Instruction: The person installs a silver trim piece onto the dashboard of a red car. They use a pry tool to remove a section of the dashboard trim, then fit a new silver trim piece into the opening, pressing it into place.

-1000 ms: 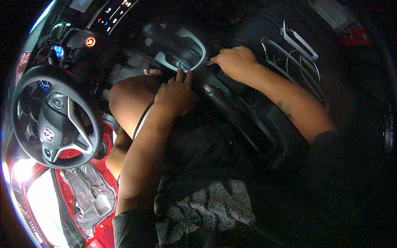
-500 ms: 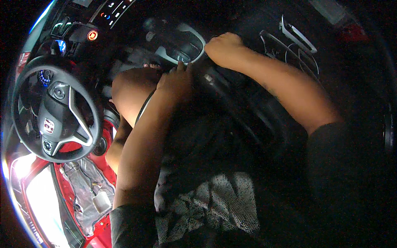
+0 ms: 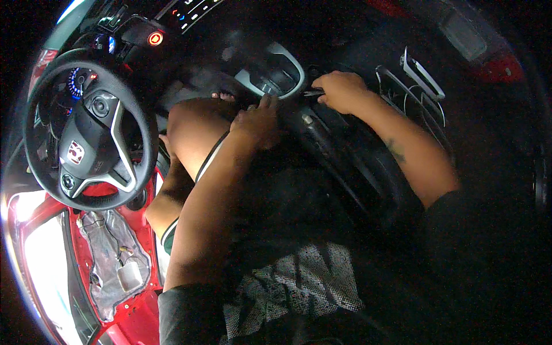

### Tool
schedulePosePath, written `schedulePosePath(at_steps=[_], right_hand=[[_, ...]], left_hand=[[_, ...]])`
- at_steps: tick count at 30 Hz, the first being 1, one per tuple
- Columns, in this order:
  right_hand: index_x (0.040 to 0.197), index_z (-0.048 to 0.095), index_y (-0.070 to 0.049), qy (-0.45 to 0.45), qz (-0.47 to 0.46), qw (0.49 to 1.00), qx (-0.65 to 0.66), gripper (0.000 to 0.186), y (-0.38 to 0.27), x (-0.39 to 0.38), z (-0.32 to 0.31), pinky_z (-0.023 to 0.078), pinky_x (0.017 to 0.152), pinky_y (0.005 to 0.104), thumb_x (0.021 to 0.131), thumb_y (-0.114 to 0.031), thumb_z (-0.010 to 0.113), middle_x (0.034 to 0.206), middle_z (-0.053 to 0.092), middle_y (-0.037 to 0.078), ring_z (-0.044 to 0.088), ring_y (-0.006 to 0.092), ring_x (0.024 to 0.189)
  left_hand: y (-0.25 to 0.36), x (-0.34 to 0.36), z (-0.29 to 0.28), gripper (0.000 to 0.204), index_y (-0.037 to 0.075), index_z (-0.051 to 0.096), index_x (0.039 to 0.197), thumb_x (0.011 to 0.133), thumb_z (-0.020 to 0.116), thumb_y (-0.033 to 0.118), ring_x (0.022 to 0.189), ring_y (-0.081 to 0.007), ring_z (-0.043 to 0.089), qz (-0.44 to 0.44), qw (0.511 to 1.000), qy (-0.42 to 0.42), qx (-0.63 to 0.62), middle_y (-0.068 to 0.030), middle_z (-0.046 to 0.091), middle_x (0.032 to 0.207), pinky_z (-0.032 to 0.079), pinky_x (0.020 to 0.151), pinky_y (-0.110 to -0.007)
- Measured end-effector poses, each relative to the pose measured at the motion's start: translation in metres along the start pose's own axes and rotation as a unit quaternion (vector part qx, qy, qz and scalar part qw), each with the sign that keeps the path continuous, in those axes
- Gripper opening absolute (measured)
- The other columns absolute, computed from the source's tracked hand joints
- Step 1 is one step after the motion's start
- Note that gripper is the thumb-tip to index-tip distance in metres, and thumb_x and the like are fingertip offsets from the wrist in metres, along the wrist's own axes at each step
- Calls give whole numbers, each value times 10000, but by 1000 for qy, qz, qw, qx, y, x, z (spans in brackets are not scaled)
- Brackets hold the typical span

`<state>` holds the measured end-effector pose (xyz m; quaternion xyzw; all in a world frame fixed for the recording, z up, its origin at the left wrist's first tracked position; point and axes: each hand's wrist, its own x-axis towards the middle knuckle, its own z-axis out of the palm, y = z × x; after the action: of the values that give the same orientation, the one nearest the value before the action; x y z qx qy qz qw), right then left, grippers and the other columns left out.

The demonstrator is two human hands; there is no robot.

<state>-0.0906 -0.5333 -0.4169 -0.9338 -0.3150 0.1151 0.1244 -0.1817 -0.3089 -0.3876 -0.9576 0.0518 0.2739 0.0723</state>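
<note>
My right hand (image 3: pixel 345 92) is closed round a slim, dark metal tool (image 3: pixel 312 92), its kind too dim to tell. The tool's end points left, toward the pale-edged trim ring of the centre console (image 3: pixel 299 72). Just below that hand lies the handbrake lever (image 3: pixel 330 149) with its light button. My left hand (image 3: pixel 257 123) is beside the near edge of the trim ring, over my bent leg. Its visible fingers stretch toward the ring, and shadow hides the rest. I see nothing held in it.
At the left is a steering wheel (image 3: pixel 92 129), with a lit red button (image 3: pixel 155 38) above it. The red door (image 3: pixel 129 322) is open, its inner film (image 3: pixel 118 253) exposed. Pale-edged trim pieces (image 3: pixel 422 75) lie at the right beyond my right forearm.
The whole view has shifted, so the wheel and console sit further right. My right hand has moved away from the trim ring, and the tool now shows in it. My left hand stays near the ring.
</note>
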Motion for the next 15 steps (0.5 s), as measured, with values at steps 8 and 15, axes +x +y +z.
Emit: schedulePosePath(at_steps=[8,15], right_hand=[[1282,712,-132,-5,48,998,43,326,9,12,0,536,1017,492,972,-233,700,1227,721,172,655,388,1199],[1144,748,-111,-8,23,999,26,204,8,13,-5,540,944,519,972,-166,654,1150,727,153,684,372,1115]], left_hand=[[2,9,2,741,-34,333,1553,934,615,260,1320,-395,592,5,999,34,40,-230,365,1635,479,1114,-513],[-9,21,16,659,8,413,1495,942,635,287,1278,-430,616,29,994,103,-1,-238,455,1552,521,1063,-536]])
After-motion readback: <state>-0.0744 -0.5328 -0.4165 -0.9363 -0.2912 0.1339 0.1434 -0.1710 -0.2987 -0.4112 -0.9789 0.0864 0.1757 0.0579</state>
